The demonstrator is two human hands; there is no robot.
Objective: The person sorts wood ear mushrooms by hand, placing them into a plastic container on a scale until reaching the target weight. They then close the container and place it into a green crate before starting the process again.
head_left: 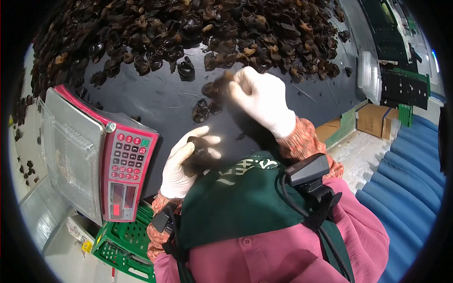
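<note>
Dark brown wood ear mushrooms [207,23] are heaped across the far side of the dark table. My left hand [178,162], in a white glove, is curled around a wood ear mushroom [202,147] close to my apron. Farther forward, my gloved right hand [259,96] pinches another wood ear mushroom [221,86], which is blurred by motion. Just left of that hand, a few loose mushroom pieces [201,111] lie on the tabletop [170,104].
To the left stands a red and silver digital scale [127,165], with a clear plastic box [71,155] on its pan. Below it is a green crate [125,240]. Clear trays [369,78] are stacked at the right edge, near a cardboard box [373,120] and a blue sheet [406,174].
</note>
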